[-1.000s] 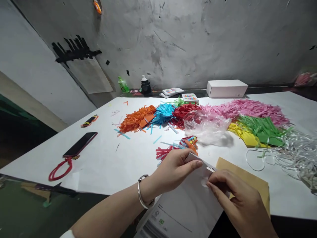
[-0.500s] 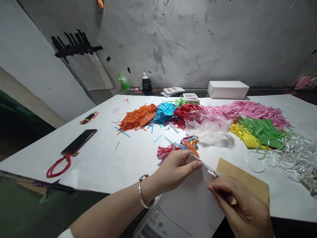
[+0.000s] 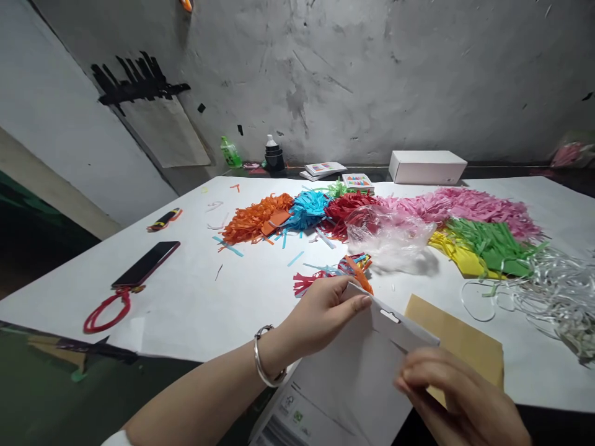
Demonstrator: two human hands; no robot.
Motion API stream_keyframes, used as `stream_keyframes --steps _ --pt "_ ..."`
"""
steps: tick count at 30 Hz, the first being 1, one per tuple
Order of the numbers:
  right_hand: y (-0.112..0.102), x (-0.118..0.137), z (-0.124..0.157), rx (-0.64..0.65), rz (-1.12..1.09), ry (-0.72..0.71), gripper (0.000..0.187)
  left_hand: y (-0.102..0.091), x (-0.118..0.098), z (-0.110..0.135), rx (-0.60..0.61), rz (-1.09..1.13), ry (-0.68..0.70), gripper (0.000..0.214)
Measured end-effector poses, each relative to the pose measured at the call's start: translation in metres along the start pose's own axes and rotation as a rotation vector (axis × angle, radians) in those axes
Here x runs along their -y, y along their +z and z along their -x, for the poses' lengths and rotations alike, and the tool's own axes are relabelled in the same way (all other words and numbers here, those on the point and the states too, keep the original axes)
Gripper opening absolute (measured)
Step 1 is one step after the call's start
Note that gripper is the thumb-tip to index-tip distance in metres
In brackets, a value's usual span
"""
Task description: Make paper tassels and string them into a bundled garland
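A white packet [image 3: 344, 378] with printed marks low on its back hangs tilted toward me over the table's near edge. My left hand [image 3: 328, 316] is closed on its top left corner, thumb in front. A cut-out hang hole [image 3: 389, 316] shows along the packet's upper edge. Just right of the packet is my right hand [image 3: 458, 393], slightly blurred, its fingertips pinched together. What they hold, if anything, cannot be made out. Beyond my left hand lies a mixed-colour paper tassel [image 3: 356, 269]. A tan sheet or envelope [image 3: 465, 337] lies behind my right hand.
Orange [image 3: 258, 217], blue [image 3: 309, 209], red [image 3: 351, 207] and pink fringed paper [image 3: 483, 207] lines the table's far side. Nearer are a clear plastic bag [image 3: 390, 241], green fringe [image 3: 495, 244] and silvery strings [image 3: 558, 291]. A phone [image 3: 146, 265] lies left; a white box [image 3: 427, 167] stands behind.
My right hand has come away from the packet's top edge, down and to the right, uncovering the hang hole and the edge's right end. My left hand keeps its hold, shifted slightly left.
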State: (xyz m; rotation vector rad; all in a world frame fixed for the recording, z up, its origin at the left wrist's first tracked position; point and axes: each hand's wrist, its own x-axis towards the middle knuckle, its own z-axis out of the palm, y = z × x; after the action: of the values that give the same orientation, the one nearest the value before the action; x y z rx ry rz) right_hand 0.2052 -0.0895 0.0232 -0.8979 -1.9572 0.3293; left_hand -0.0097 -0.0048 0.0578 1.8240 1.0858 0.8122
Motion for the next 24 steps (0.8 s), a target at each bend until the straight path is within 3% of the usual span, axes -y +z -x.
stream_keyframes --steps 3,7,24 --pt "0.009 -0.002 -0.01 0.004 -0.07 0.149 0.008 0.001 -0.007 0.004 0.017 -0.009 0.016 0.032" --pt "0.015 -0.002 -0.012 0.015 -0.03 0.224 0.007 0.002 -0.014 0.008 0.023 -0.02 0.046 0.027" --pt "0.027 -0.001 -0.006 -0.169 0.201 0.203 0.01 0.003 -0.013 0.011 0.052 0.01 0.043 0.025"
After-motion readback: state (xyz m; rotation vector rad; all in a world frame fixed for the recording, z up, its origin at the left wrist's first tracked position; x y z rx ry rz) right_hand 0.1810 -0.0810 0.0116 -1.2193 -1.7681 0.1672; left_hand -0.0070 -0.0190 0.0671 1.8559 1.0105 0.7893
